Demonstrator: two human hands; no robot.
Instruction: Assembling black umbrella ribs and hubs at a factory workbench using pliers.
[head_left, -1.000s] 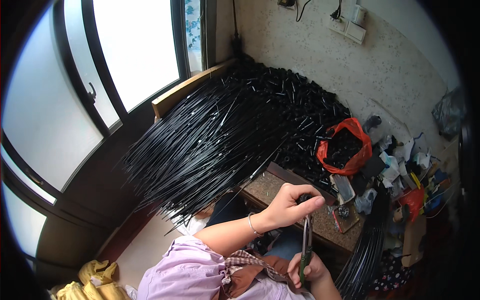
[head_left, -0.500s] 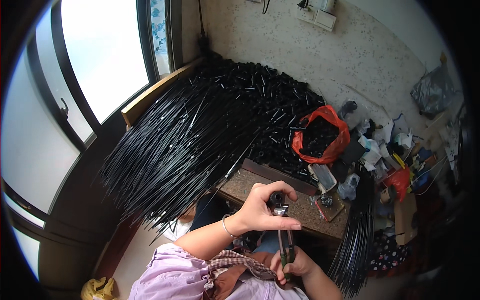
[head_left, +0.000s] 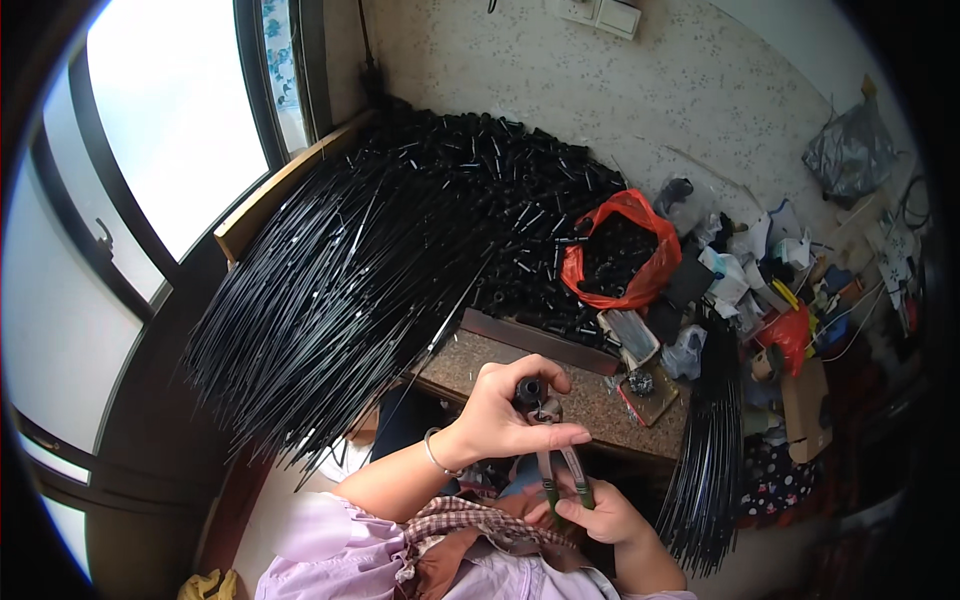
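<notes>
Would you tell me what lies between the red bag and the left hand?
In the head view, a stone-topped ledge lies between red bag and left hand.

Pliers' (head_left: 560,470) tips behind left fingers (head_left: 525,385)

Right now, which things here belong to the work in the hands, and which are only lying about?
In use:
- left hand holding a small black tube piece
- right hand gripping green-handled pliers
- stone work slab

Lying about:
- fan of long black rods
- heap of black tube pieces
- red bag
- clutter of small items
</notes>
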